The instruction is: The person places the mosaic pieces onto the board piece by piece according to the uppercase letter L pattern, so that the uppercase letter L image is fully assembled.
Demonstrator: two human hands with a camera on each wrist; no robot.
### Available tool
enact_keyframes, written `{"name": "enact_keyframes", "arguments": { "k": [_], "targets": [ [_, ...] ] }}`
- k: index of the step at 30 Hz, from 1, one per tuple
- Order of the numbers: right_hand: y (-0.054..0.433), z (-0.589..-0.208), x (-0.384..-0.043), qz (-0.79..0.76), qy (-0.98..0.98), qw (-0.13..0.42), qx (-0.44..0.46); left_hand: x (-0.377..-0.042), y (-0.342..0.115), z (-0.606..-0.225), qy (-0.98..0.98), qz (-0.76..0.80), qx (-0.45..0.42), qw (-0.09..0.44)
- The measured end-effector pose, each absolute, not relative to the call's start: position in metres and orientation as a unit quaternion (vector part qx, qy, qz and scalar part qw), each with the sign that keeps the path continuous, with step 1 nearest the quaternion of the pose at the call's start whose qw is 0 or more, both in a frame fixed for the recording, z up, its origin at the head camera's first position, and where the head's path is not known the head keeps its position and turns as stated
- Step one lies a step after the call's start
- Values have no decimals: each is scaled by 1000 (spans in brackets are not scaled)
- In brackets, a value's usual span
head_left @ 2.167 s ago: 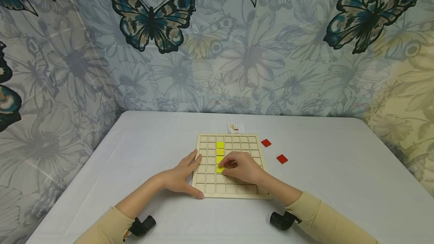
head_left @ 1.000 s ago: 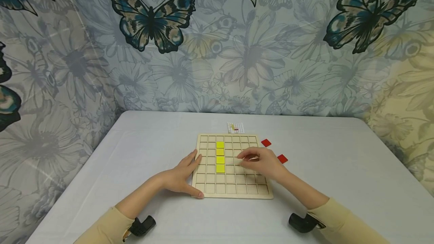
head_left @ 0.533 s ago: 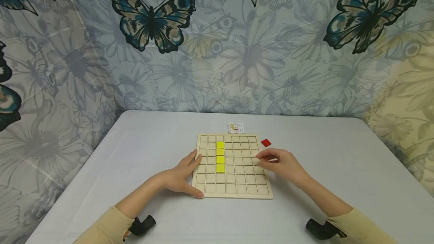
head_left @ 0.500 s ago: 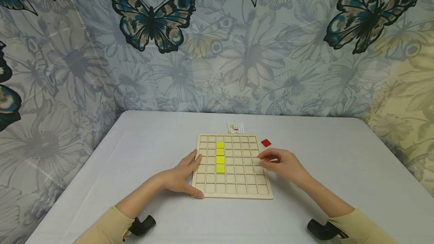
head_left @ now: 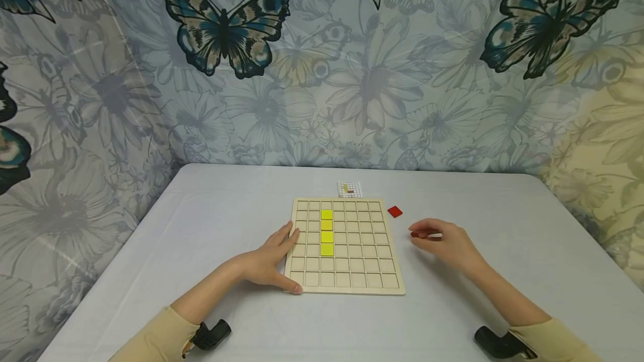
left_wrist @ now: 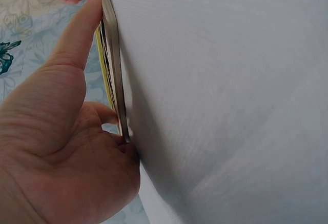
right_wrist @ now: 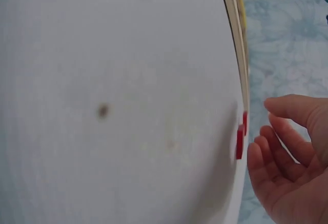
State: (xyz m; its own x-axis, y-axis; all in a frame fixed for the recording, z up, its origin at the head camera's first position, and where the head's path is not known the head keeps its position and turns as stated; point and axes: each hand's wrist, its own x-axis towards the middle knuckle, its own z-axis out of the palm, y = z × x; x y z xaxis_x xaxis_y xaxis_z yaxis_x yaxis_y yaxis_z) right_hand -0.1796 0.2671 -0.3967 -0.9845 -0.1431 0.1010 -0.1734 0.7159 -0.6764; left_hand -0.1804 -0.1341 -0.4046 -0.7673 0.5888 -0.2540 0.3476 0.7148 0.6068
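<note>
1. Nearest, we see the left hand [head_left: 268,264] spread wide along the left edge of the wooden board [head_left: 359,265], pinching nothing.
2. The board lies flat; we judge it stiff and light enough to skid, best steadied by its border.
3. Within the board, left of its middle, four yellow tiles [head_left: 327,236] sit in one column.
4. Apart from the board's right edge, the right hand [head_left: 450,243] hangs with a narrow gap between thumb and fingertips, holding nothing.
5. Below it, right of the board, the nearer red tile [right_wrist: 240,143] lies on the table [head_left: 241,200]. We expect it light, rigid, perhaps slick and hard to break; we would pinch opposite edges.
6. Just beside the board's far-right part lies the farther red tile [head_left: 394,212], likely handling alike.
7. Beyond the board's far edge we find a small gridded card [head_left: 349,189].
</note>
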Motion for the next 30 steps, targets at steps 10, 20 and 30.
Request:
{"name": "enact_keyframes", "arguments": {
  "k": [10,20,30],
  "targets": [
    [276,-399,-183,322,-944,20,70,-180,-135,-406,898,270,264,224],
    [277,-402,-188,308,-948,13,78,-181,-135,-406,898,276,260,224],
    [276,-404,-190,317,-945,-2,78,-180,-134,-405,897,280,258,225]
  ]
}}
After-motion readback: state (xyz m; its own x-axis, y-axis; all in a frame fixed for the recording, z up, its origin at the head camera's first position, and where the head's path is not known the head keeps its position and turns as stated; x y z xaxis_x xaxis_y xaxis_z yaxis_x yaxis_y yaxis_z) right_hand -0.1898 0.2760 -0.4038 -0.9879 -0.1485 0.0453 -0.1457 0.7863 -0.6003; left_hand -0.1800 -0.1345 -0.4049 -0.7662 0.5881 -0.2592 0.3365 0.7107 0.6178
